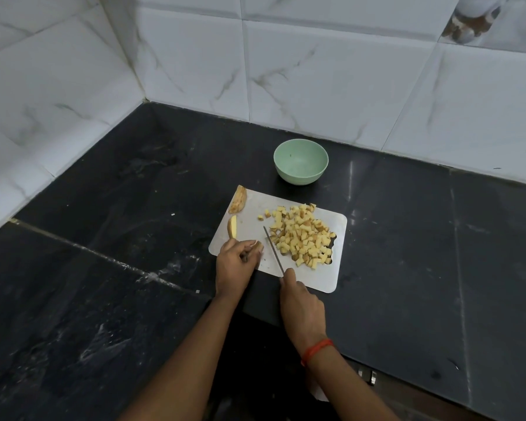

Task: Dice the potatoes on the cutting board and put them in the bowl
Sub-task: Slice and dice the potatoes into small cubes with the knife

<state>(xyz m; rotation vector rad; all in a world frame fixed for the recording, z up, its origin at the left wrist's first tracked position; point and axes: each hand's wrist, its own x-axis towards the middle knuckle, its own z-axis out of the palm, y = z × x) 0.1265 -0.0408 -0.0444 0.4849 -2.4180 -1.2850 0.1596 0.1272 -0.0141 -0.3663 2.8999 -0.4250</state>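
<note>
- A dark stone worktop (104,238) fills most of the frame. White marbled wall tiles (316,71) run across the top.
- A pale cutting board (249,214) lies on the worktop just right of centre, set at a slant.
- The diced potatoes (304,235) sit in a heap on the right half of the board. They are yellow cubes, some with brown skin. A few loose cubes lie at the heap's upper left edge.
- Two uncut pieces lie along the board's left edge. A skin-side-up slice (238,199) is at the upper left corner. A yellow-faced slice (232,226) is just below it.
- A pale green bowl (300,161) stands upright on the worktop, just above the board in the frame and not touching it. Its smooth green inside is in plain view.
- Your left grip (240,262) is at the board's lower left corner. Its fingers are curled downward, with the tips on or near the board. Whether a potato piece is under them cannot be told.
- Your right grip (301,305) is at the board's lower edge, clenched round the handle of a knife (273,249). The handle is hidden inside the hand.
- The thin blade runs up and to the left over the bare strip of board, between your left fingertips and the heap.
- A red thread band (316,350) circles your right wrist.
</note>
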